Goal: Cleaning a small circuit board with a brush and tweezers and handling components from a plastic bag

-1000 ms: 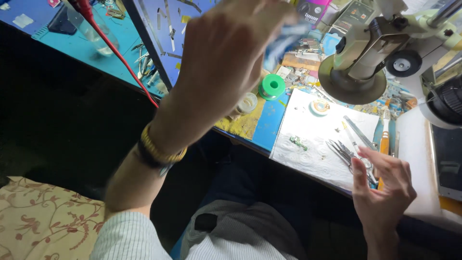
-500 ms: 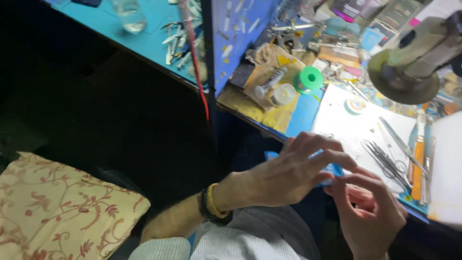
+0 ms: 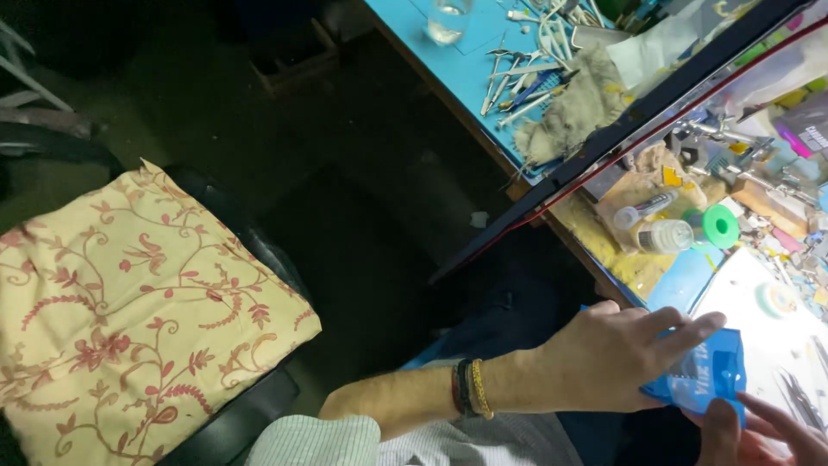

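Left hand [image 3: 617, 354]: fingers extended, nearly flat, resting on the blue packet [image 3: 703, 380].
Right hand [image 3: 759, 436]: mostly cut off; fingers touch the packet's lower edge, grip unclear.
Blue packet: between both hands, at the workbench [image 3: 466, 65] edge.

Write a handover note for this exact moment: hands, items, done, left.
Left hand: fingers spread flat over a small blue plastic packet, touching its top edge. Beaded wristbands on that wrist.
Right hand: at the frame's bottom corner, fingers under the packet; grip mostly cut off.
Items: packet held between both hands, off the bench, in front of the white work mat. Green-capped clear bottle lies on its side beyond. Tweezers lie scattered on the blue bench top.
Done: packet is in hand.
Left: cannot tell whether the packet is open; contents not visible.
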